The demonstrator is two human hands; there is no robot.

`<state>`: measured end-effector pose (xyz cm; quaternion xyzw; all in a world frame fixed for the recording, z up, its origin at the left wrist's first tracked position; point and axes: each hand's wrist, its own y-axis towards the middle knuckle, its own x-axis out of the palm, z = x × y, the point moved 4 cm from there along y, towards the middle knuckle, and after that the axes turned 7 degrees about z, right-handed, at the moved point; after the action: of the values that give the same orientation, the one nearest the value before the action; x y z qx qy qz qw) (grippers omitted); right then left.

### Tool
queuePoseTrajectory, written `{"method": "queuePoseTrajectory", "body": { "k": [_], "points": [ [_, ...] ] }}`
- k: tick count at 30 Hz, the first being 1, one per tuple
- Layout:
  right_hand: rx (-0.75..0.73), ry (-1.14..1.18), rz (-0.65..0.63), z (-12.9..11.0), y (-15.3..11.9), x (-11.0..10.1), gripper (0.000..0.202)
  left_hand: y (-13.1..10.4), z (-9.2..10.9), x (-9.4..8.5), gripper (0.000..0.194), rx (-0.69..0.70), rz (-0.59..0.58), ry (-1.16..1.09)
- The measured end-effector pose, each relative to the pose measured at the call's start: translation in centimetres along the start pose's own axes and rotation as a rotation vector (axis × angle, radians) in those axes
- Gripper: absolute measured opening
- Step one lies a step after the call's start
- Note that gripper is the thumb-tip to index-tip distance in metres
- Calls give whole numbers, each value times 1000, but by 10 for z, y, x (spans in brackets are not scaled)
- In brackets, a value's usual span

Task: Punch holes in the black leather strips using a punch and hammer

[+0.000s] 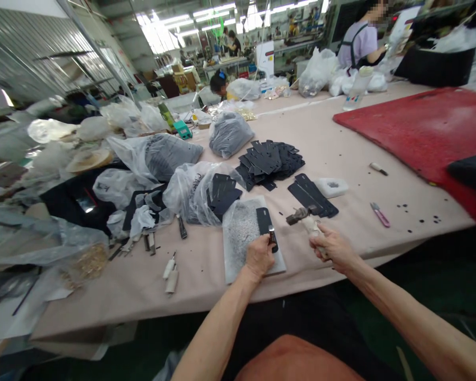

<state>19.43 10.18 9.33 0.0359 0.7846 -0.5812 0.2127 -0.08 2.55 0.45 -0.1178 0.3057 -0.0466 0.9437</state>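
My left hand (259,256) is closed around a short metal punch (272,232), which stands roughly upright. Under it lies a dark, flat strip (264,216) with a small slot near its far end. The strip rests on a white, heavily pitted board (232,267) at the table's front edge. To the right, my right hand (331,246) grips the pale wrapped handle of a hammer (301,215). Its metal head is raised beside the board, apart from the punch. Beyond the hammer lie a few loose dark strips (312,194) next to a white block (333,186).
A heap of dark pieces (272,159) sits behind the board, and plastic bags (194,190) crowd the left. Pink-handled snips (380,216) and another small tool (378,169) lie right, before a red mat (412,127). A person (359,42) sits across the table.
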Motion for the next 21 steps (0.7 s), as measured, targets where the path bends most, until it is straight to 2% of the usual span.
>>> {"method": "queuePoseTrajectory", "body": {
  "k": [2,5,7,9,11,13,15,17,19,20,21],
  "points": [
    [-268,-119,-13,-52,-27,0,63,0,0,1,7,-2,-3,3],
    [-771,-349,133,-125,-74,-1,64,0,-1,1,7,-8,-15,15],
    [-1037,-452,213,-145,-95,1,65,-1,-2,2,7,-13,-32,21],
    [-1212,-613,158,-142,-101,8,66,-1,-2,3,7,-18,-47,17],
    [-1270,-860,21,-129,-94,15,63,-2,-3,3,7,-21,-47,8],
    [-1251,-984,-59,-125,-90,15,58,-1,-3,3,7,-23,-36,3],
    [-1265,-892,-20,-138,-97,11,57,-1,-3,2,7,-21,-30,-1],
    [-1310,-697,156,-155,-109,5,63,0,-3,2,7,-20,-37,3],
    [-1347,-560,312,-158,-115,2,72,0,-3,2,7,-23,-50,14],
    [-1355,-547,280,-153,-113,5,75,0,-2,2,8,-21,-55,17],
    [-1348,-594,158,-144,-109,10,73,1,-2,2,7,-18,-55,20]
  ]
}}
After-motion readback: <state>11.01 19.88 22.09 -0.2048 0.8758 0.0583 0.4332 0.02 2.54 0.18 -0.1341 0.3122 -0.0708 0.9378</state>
